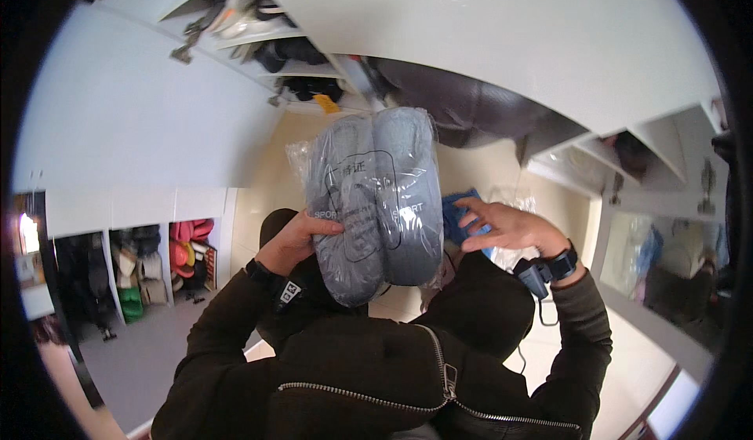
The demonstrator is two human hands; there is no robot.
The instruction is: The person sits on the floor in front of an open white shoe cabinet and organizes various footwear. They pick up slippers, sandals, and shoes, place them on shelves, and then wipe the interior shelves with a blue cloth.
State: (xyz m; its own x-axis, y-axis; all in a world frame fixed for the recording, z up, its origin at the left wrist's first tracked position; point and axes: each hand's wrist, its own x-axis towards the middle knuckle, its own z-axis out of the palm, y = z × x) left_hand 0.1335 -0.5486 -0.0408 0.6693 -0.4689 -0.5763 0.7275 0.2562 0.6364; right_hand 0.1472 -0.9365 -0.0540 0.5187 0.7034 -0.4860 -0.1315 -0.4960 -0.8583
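Observation:
A pair of grey slippers [409,146], side by side in a clear plastic bag [297,157] that bears black printing, is held up above my lap. My left hand [297,234] grips the pair at its left edge, thumb on top and the other fingers hidden beneath. To the right of the slippers, my right hand [509,228] hangs apart from them, fingers spread and nothing in it. Just past those fingertips is a blue item [456,213], partly covered by the slippers and the hand; what it is, I cannot tell.
White cabinet doors [147,105] stand wide at the left. Shelves with shoes [288,55] are behind them. A dark padded seat [453,96] is under the white panel [500,22] ahead. At the lower left, cubbies [109,275] hold assorted goods. Crumpled clear plastic [517,257] lies beyond my right hand.

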